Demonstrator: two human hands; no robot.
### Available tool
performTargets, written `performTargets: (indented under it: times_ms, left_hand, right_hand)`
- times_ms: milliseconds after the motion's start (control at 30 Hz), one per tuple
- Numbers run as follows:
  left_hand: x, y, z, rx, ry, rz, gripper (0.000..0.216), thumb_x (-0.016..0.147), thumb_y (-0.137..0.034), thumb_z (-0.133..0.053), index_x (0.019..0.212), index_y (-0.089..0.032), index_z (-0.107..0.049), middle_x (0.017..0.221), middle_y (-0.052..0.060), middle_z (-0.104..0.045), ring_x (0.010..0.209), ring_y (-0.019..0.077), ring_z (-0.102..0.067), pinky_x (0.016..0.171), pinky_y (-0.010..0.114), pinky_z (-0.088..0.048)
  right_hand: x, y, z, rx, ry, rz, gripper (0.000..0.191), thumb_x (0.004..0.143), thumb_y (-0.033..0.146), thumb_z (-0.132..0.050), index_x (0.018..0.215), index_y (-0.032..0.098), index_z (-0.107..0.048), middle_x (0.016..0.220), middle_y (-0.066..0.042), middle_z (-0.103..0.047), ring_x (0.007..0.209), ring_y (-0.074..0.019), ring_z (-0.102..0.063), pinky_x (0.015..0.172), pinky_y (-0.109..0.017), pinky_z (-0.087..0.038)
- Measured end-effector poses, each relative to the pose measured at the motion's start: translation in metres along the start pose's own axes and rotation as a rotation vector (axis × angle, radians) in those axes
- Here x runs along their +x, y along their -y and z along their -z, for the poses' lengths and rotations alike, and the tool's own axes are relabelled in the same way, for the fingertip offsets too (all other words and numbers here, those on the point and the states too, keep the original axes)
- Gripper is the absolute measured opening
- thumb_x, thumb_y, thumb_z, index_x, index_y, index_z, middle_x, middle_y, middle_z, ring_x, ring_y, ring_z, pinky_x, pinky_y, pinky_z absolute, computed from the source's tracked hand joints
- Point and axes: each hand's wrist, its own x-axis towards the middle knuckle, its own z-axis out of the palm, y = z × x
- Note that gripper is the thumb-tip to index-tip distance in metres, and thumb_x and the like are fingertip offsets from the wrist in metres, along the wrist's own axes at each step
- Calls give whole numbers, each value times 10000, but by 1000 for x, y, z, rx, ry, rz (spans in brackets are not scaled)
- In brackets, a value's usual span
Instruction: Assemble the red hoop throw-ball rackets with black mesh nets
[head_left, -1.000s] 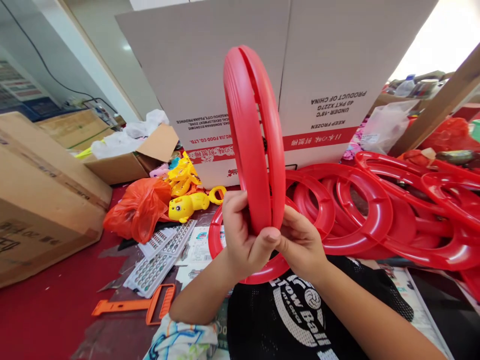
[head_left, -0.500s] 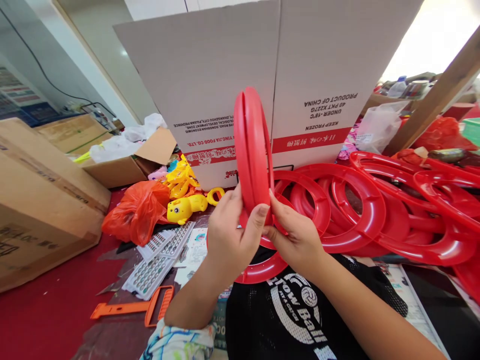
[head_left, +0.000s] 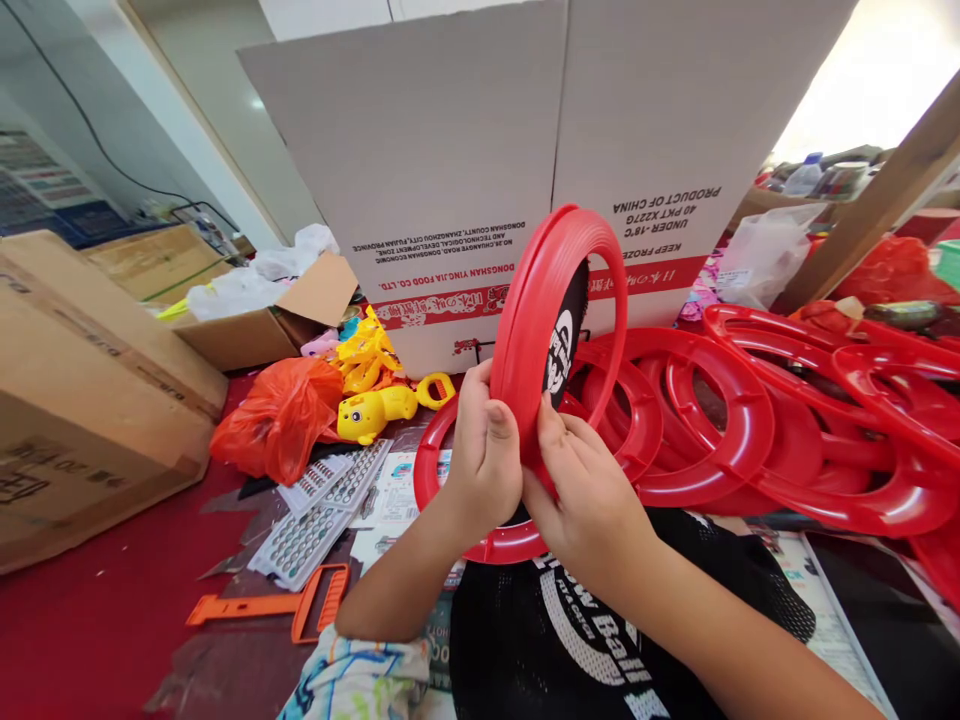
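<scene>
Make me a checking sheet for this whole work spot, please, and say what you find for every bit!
Surface: printed sheets and a black mesh piece with white lettering lie nearest the person.
Job's things: one red ring held up, tilted, with dark mesh showing through its opening; more red rings piled to the right.
Clutter: orange-red bag, yellow toy, tray of small round pieces, orange plastic piece.
Left hand: fingers closed on the ring's lower outer side.
Right hand: fingers gripping the ring's lower part.
Cables: one dark cable, upper left.
Surroundings: white carton behind; brown carton left; wooden post right.
</scene>
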Motion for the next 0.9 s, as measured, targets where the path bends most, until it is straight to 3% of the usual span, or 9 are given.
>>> performTargets:
  times_ms: [133,267,367,700,900]
  left_hand:
    - [0,1,0,-52,26,-41,375,1039,-482,-338,1297,-245,-471,1173,92,-603,1005,171,-622,907,318,-546]
    - [1,0,-1,-118,61,-23,316,994,-422,-521,1251,-246,-472,1098,63,-617,935,153,-632,845,285,-558]
    - [0,-3,-2,-110,64,20,328,956,-364,-615,1224,-246,-466,1041,36,-630,893,134,-646,806,254,-556]
    - [-3,-12,-5,-128,19,55,281,975,-360,-592,1193,-214,-490,1054,36,-636,925,119,-655,832,236,-555]
    - [0,-14,-5,-177,61,151,349,938,-373,-649,1188,-220,-459,1034,30,-657,891,128,-674,803,252,-563]
  right_hand:
    - [0,3,4,-1,26,1,736,962,148,-505,1600,102,-142,1318,-228,-616,1108,-314,-625,898,-512,-604]
    - [2,1,6,10,34,30,697,945,126,-519,1565,26,-217,1264,-251,-640,1079,-315,-625,911,-511,-598]
    - [4,-1,7,12,35,58,667,941,110,-522,1553,50,-263,1233,-233,-661,1018,-297,-640,913,-517,-598]
    - [5,3,14,18,42,60,496,931,82,-524,1418,20,-450,1257,-248,-646,984,-275,-632,878,-484,-624]
    - [6,2,13,-49,16,113,373,936,68,-498,1305,31,-534,1134,-220,-695,933,-271,-632,836,-483,-636]
